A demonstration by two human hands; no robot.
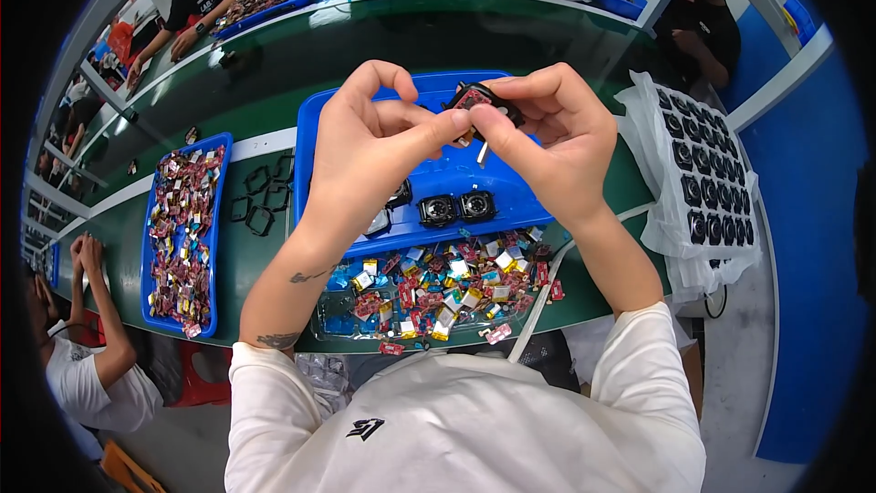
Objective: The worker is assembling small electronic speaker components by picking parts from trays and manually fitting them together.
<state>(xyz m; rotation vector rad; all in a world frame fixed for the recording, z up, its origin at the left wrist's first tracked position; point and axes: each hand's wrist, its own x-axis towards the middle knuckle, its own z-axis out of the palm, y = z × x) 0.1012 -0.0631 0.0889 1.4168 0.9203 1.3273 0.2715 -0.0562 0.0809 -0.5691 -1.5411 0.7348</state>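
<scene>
Upper centre of frame: left hand (370, 141) and right hand (557, 128), both pinched shut on a small black plastic housing with red inner parts (479, 100), held above a shallow blue plastic tray (315, 141) containing two round-faced black housings (456, 208). Lower centre: a clear tray of small red, yellow and silver parts (438, 292). Left: a second blue tray of similar parts (182, 233).

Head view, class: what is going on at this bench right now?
A person holds a small black part up in both hands, left hand and right hand pinching it together over a blue tray. Two round black parts lie in that tray, and a heap of small colourful pieces sits nearer the person.
</scene>
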